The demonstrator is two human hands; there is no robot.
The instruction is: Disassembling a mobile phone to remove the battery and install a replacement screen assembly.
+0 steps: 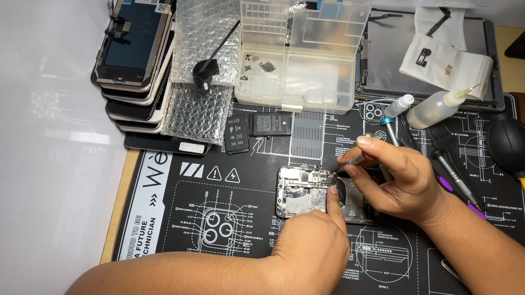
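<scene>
Counts:
- Hands: 2, left hand [311, 242] at 6 o'clock, right hand [394, 179] just right of centre.
- Opened phone [300, 193]: 1, centre.
- Screwdriver [354, 159] in the right hand: 1.
- Mat [159, 221]: 1.
- Stacked screens [133, 39]: at least 5, 10 o'clock; exact count unclear.
- Bubble wrap [207, 27]: 2 sheets, 11 o'clock.
- Clear parts box [300, 55]: 1, 12 o'clock.
- Battery [271, 124]: 1; small black part [237, 135] beside it: 1.
- Squeeze bottles: 2, bottle [436, 108] and small bottle [398, 107], 1 o'clock.
- Blower [514, 147]: 1, 2 o'clock.
- Tablet [387, 57]: 1, 1 o'clock.
</scene>
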